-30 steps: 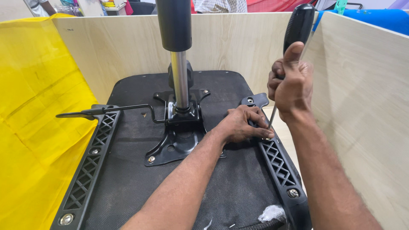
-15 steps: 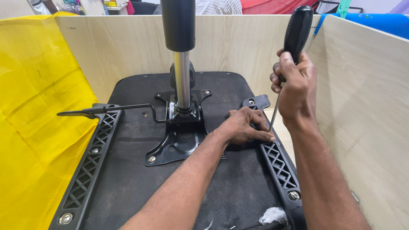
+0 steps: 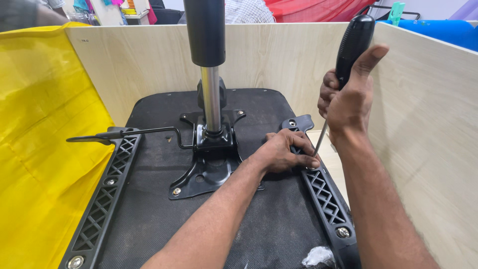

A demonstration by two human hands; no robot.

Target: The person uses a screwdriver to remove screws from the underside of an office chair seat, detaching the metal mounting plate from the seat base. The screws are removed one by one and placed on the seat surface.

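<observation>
Black fabric covers the underside of the seat (image 3: 149, 219), which lies upside down between pale wood panels (image 3: 428, 149); a yellow sheet (image 3: 40, 149) hangs over the left panel. We see a black metal mounting plate (image 3: 209, 172) bolted at the centre of the seat, with a chrome gas-lift column (image 3: 211, 99) rising from it and a black sleeve on top. A thin bent lever (image 3: 124, 133) runs out leftward from the plate.

Two black lattice armrest brackets lie along the seat edges: the left bracket (image 3: 102, 204) and the right bracket (image 3: 323, 194). We see bright screws in both, one near the bottom of the right bracket (image 3: 341, 232).

Our left hand (image 3: 284, 152) rests on the upper part of the right bracket, fingers curled down and pressing on it, fingertips right beside the tool tip. Our right hand (image 3: 348, 99) is clenched around the black handle of a long screwdriver (image 3: 352, 45), thumb sticking up along the handle. The screwdriver stands tilted, nearly upright, its steel shaft coming down to the right bracket just by the left fingertips; the exact tip contact is hidden.

White scrap (image 3: 318, 256) lies at the seat's lower edge.
</observation>
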